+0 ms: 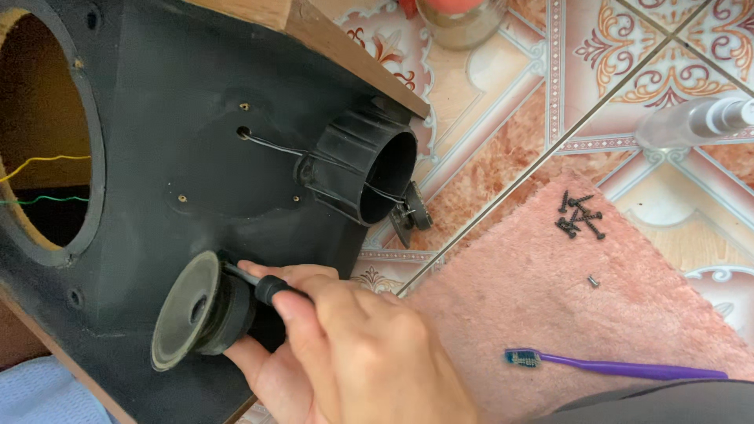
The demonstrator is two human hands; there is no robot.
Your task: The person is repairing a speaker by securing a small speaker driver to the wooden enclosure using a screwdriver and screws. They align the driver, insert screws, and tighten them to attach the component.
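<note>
— Looking at the lower middle of the frame: what are the hands doing?

— One hand lies on top, its grip closed around a black-handled tool whose thin shaft points at a small round speaker driver at the lower left. I cannot tell whether this is the left or the right hand. The other hand sits beneath it, cupping the driver from below; its grip is mostly hidden, so I cannot tell how tightly it holds.

— And the driver itself?

— It rests tilted against the black front panel of a speaker cabinet, which fills the left half of the frame. A large round opening at the upper left shows yellow and green wires inside.

— Anything else on the panel?

— A black ribbed tube sticks out near the centre, with thin black wires running from a hole to another small driver hanging just beside it.

— On the right?

— A pink rug on the patterned tile floor. A cluster of black screws lies on it, and a purple toothbrush at the lower right.
</note>
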